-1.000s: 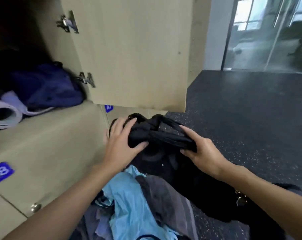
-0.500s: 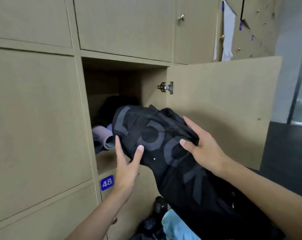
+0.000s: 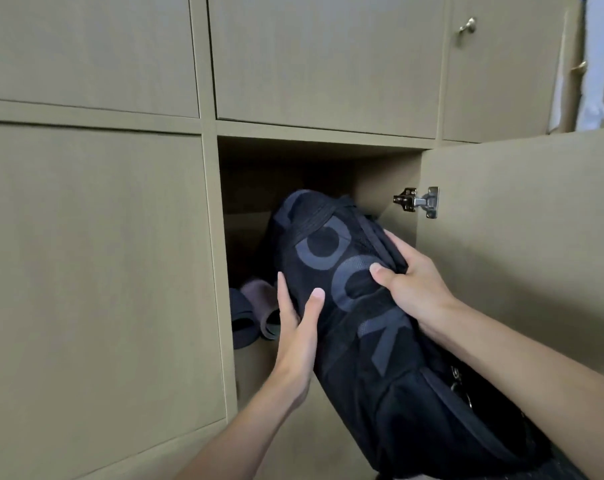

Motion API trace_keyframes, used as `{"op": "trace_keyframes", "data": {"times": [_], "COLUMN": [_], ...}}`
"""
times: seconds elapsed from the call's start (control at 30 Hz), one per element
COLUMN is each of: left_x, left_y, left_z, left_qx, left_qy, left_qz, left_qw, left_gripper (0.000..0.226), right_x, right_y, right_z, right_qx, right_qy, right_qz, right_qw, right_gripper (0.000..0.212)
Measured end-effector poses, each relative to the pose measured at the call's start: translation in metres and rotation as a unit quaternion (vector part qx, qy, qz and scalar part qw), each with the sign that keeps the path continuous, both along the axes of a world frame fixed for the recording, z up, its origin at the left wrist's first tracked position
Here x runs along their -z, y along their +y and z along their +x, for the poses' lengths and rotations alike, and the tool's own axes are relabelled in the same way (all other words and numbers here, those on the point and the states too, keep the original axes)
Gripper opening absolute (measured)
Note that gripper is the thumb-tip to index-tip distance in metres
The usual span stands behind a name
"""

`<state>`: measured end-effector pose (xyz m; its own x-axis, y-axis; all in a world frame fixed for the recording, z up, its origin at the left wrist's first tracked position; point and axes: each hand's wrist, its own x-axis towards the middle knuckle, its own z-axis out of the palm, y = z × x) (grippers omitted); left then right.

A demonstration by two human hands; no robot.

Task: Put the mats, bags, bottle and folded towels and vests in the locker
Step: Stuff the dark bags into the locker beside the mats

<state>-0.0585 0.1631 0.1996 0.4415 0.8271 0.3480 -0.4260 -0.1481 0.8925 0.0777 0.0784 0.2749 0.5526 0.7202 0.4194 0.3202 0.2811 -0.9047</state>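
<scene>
At locker (image 3: pixel 380 181) mouth, mats (image 3: pixel 255 308) half-hidden behind bag (image 3: pixel 362 341), left hand (image 3: pixel 297 344) and right hand (image 3: pixel 414 285) gripping it

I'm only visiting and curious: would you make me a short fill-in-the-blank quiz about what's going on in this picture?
1. The left hand and right hand hold a black fabric bag printed with big ___ letters.
2. The beige wooden locker compartment has its door swung ___.
3. Two rolled mats lie inside, to the ___ of the bag.
4. The shiny metal hinge is on the compartment's ___ side.
Missing words: grey, open, left, right.
</scene>
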Motion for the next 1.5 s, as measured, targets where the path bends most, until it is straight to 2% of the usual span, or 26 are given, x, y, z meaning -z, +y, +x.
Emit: {"op": "trace_keyframes", "data": {"times": [0.33, 0.43, 0.5, 0.57, 0.67, 0.77, 0.93, 1.03, 1.2, 1.3, 1.4, 1.5], "left_x": [-0.044, -0.058, -0.056, -0.043, -0.021, -0.008, 0.012, 0.017, 0.017, 0.009, 0.001, 0.004], "left_y": [0.096, 0.129, 0.147, 0.16, 0.173, 0.179, 0.182, 0.179, 0.178, 0.181, 0.191, 0.193], "left_z": [0.018, 0.024, 0.03, 0.037, 0.045, 0.051, 0.055, 0.057, 0.06, 0.059, 0.057, 0.058], "left_qx": [-0.159, -0.195, -0.222, -0.233, -0.255, -0.303, -0.38, -0.39, -0.403, -0.428, -0.428, -0.423], "left_qy": [0.024, 0.019, 0.02, 0.043, 0.078, 0.066, 0.064, 0.066, 0.062, 0.065, 0.1, 0.17], "left_qz": [0.02, 0.011, 0.017, 0.002, -0.031, -0.049, -0.06, -0.052, -0.033, -0.012, -0.006, -0.004], "left_qw": [0.987, 0.981, 0.975, 0.972, 0.963, 0.949, 0.921, 0.917, 0.912, 0.901, 0.898, 0.89], "left_gripper": [0.071, 0.062, 0.06, 0.06, 0.074, 0.084, 0.076, 0.075, 0.069, 0.061, 0.058, 0.06], "right_x": [-0.044, -0.067, -0.075, -0.064, -0.022, 0.01, 0.024, 0.038, 0.039, 0.019, 0.015, 0.027], "right_y": [0.125, 0.176, 0.218, 0.253, 0.275, 0.28, 0.29, 0.298, 0.307, 0.315, 0.331, 0.329], "right_z": [0.024, 0.03, 0.036, 0.04, 0.042, 0.046, 0.054, 0.055, 0.048, 0.041, 0.038, 0.048], "right_qx": [-0.095, -0.087, -0.091, -0.119, -0.201, -0.215, -0.221, -0.191, -0.116, -0.1, -0.085, -0.144], "right_qy": [0.006, 0.013, 0.036, 0.043, 0.003, -0.049, -0.123, -0.108, -0.105, -0.103, -0.098, -0.086], "right_qz": [0.009, 0.011, 0.006, -0.078, -0.275, -0.294, -0.264, -0.243, -0.13, -0.075, -0.131, -0.208], "right_qw": [0.995, 0.996, 0.995, 0.989, 0.94, 0.93, 0.931, 0.945, 0.979, 0.987, 0.983, 0.964], "right_gripper": [0.053, 0.047, 0.056, 0.065, 0.092, 0.094, 0.085, 0.087, 0.084, 0.067, 0.04, 0.041]}}
